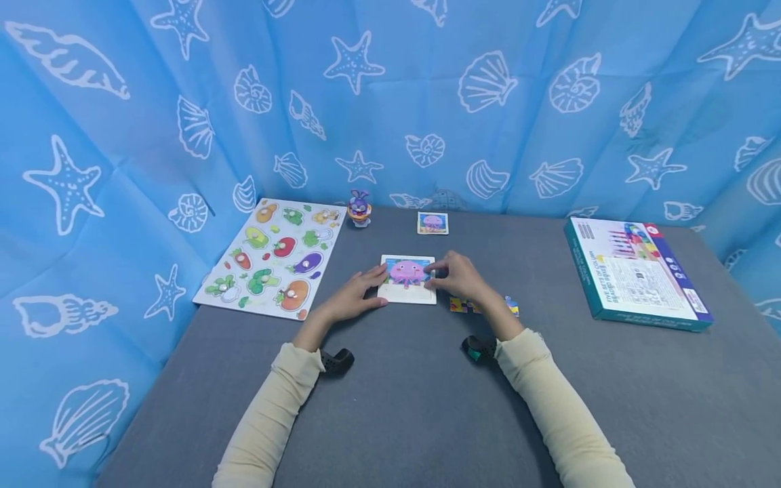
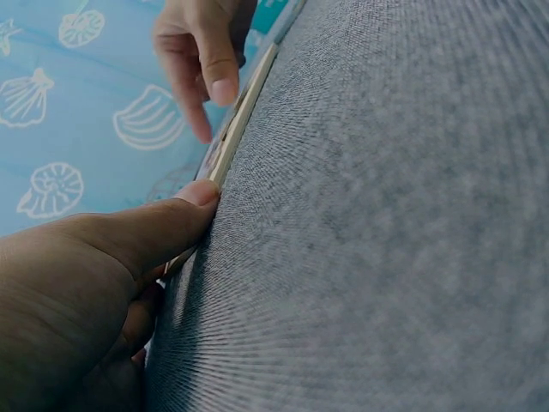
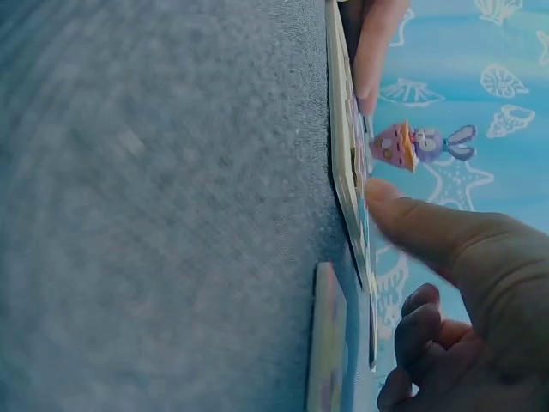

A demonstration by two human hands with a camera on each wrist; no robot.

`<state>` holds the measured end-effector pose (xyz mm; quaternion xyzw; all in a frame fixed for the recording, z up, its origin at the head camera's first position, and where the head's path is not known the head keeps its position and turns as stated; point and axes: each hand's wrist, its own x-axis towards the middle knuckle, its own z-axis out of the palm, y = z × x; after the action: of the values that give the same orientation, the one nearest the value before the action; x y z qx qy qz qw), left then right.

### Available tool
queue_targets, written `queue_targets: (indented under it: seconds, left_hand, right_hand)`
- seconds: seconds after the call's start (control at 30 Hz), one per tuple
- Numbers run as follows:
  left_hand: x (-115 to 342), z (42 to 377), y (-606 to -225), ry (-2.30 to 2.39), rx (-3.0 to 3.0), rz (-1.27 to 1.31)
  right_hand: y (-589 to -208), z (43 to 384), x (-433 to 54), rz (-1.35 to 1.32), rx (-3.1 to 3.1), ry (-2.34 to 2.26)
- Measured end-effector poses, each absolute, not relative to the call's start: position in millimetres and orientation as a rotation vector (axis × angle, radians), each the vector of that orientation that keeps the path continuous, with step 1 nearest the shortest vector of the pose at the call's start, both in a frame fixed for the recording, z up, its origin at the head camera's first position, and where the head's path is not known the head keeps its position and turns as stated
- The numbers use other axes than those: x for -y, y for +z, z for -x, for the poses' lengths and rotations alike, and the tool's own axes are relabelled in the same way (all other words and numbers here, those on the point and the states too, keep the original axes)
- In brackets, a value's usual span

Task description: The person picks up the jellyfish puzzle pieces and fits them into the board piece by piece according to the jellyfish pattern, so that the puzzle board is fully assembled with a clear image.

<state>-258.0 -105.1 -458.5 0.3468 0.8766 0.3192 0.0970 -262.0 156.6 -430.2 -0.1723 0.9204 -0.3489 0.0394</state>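
Observation:
A white-framed jigsaw puzzle tray [image 1: 406, 295] with a pink octopus picture [image 1: 406, 271] lies in front of me. Its lower strip is pale and bare. My left hand [image 1: 360, 293] grips the tray's left side, its thumb [image 2: 199, 192] on the near edge in the left wrist view. My right hand [image 1: 453, 276] is over the right part of the picture, index finger and thumb bent down to it and slightly apart. The right thumb tip [image 3: 383, 190] meets the puzzle surface; I cannot tell whether a piece is pinched there. Loose puzzle pieces [image 1: 464, 306] lie beneath the right wrist.
A small octopus picture card [image 1: 432, 223] lies behind the tray. At the back left stand a purple rabbit figurine [image 1: 359, 209] and, beside it, a vegetable knob-puzzle board [image 1: 271, 261]. To the right lies a flat boxed set [image 1: 637, 271]. A blue shell-patterned curtain [image 1: 390, 102] hangs behind.

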Motion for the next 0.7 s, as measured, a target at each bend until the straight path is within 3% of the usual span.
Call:
queue_targets:
  seconds: [0.7]
  left_hand:
    - [102.6,257.2,-458.1,0.954,-2.588,-1.017]
  right_hand:
    - [-429.4,259.1,-170.6,0.46,-2.711,-1.143]
